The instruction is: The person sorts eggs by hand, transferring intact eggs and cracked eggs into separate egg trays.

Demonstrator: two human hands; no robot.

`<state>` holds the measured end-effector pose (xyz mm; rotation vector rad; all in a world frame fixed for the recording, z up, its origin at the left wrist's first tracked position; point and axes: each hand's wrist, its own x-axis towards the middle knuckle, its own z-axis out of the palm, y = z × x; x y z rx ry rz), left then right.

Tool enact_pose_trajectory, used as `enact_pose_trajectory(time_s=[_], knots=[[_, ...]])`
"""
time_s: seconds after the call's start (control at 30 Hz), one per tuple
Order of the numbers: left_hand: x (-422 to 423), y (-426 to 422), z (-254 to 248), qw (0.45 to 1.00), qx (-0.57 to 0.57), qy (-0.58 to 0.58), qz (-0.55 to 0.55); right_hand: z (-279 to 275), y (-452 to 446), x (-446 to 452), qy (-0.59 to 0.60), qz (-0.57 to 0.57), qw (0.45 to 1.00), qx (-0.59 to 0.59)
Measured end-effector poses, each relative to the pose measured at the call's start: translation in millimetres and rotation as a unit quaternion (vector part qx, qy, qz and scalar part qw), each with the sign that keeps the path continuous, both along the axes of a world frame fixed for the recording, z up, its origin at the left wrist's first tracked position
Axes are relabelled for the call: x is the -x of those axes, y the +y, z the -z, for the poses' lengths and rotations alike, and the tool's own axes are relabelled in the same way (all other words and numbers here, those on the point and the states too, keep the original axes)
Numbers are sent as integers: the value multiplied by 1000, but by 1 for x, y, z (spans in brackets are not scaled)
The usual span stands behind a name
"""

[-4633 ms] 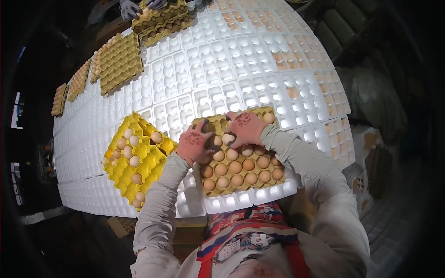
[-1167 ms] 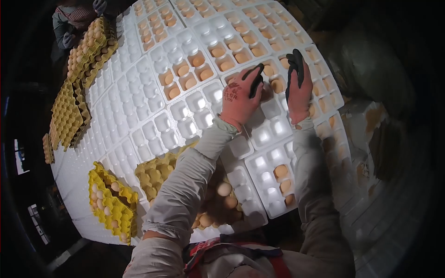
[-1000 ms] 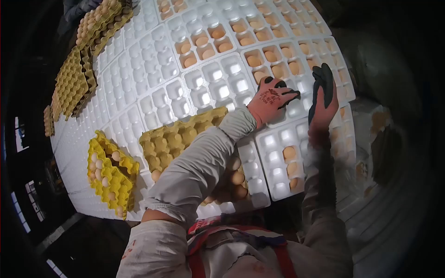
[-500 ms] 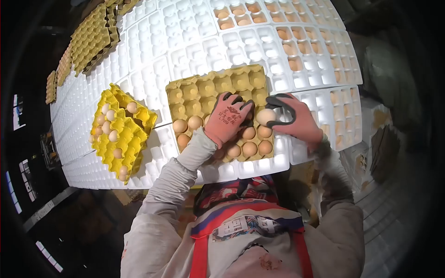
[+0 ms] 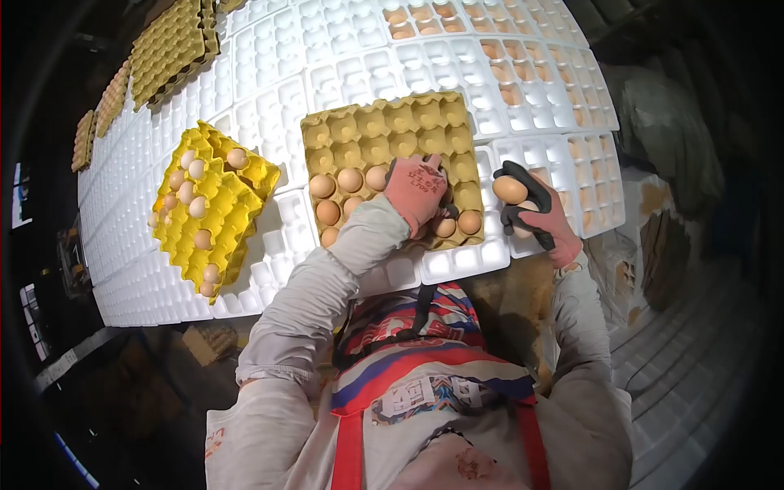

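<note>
My right hand (image 5: pixel 545 214), in a pink glove with dark fingertips, holds eggs (image 5: pixel 510 190) above the white foam trays, just right of the brown egg tray. One egg shows clearly and a second is partly behind the fingers. Over the right part of the brown tray (image 5: pixel 371 151), my left hand (image 5: pixel 418 194) has its fingers curled down among the eggs; what they hold is hidden. The tray's two upper rows are bare, and brown eggs (image 5: pixel 327 213) sit in its lower rows.
Left of the tray stands a tilted yellow carton (image 5: pixel 224 216) with several pale eggs. White foam trays (image 5: pixel 343 37) cover the table, and those at the right hold eggs. Stacked brown trays (image 5: pixel 171 49) lie at the back left.
Over the last seconds both hands came back from the foam trays at the right to the brown tray. Since half a second ago, my right hand has moved slightly right and holds another egg.
</note>
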<state>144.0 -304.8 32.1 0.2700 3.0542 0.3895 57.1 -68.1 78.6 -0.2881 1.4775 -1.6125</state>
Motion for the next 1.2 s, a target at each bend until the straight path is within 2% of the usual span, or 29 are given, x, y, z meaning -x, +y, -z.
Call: enact_pose_trajectory(time_s=[0.03,0.07,0.1,0.13,0.17,0.2,0.23,0.27,0.3,0.33,0.37,0.4,0.43,0.47,0.5,0.57,0.6,0.7,0.73,0.77,0.8,0.83,0.9,1.0,1.07,1.1,1.13,1.2], knots=[[2,5,3,996,76,-26,33,5,-3,1,32,-39,998,-30],[7,10,6,985,152,-48,68,19,-12,-5,292,-115,946,-81],[10,10,2,992,96,-63,54,-9,-31,-17,455,-268,790,-311],[9,2,-4,995,38,-80,46,30,-22,-32,660,-240,652,-285],[10,-6,-8,994,-19,-99,42,32,-39,-46,633,-332,544,-439],[7,-12,-9,981,-169,-88,-38,30,-38,-45,621,-329,568,-427],[-1,-17,-10,939,-314,-82,-118,29,-33,-44,609,-326,594,-412],[-5,-21,-18,851,-484,-139,-150,29,-22,-40,558,-243,705,-364],[-9,-25,-24,728,-632,-196,-179,30,-8,-37,496,-152,799,-303],[-14,-24,-12,804,-574,-108,-112,29,5,-34,325,-114,922,-179],[-24,-16,-4,928,-367,-26,-52,28,18,-32,34,-12,999,16],[-30,3,-19,980,-195,-34,-16,27,32,-29,-170,66,975,125],[-34,19,-32,999,-16,-38,21,33,39,-27,-348,98,886,291],[-40,29,6,992,113,42,31,39,39,-33,-385,128,801,442],[-40,33,5,994,103,33,31,39,39,-29,-388,135,760,505],[-35,39,4,996,86,11,28,36,39,-22,-366,159,732,552],[-31,41,-13,994,82,-73,15,33,45,-16,-341,210,776,488],[-21,36,-42,977,-170,-121,-36,23,66,16,-262,309,861,307],[-14,34,-43,950,-283,-120,-48,39,91,24,-114,316,929,154],[-7,38,-48,918,-370,-121,-72,54,110,33,40,297,954,-5],[8,45,-47,928,-358,-95,-50,42,105,46,310,219,918,-117],[26,52,-44,936,-343,-71,-21,35,110,50,485,107,757,-424],[63,68,-20,961,-266,-71,3,40,105,64,510,-12,688,-517],[105,89,13,996,-85,-14,14,60,107,88,556,-25,707,-436],[121,95,25,1000,18,-8,-12,58,97,110,532,-21,772,-347],[121,99,25,999,24,-11,-21,59,90,117,512,-18,804,-302],[121,102,24,999,31,-11,-29,66,84,122,555,-45,773,-305],[124,105,19,999,20,-2,-44,70,80,133,545,-93,767,-326]])
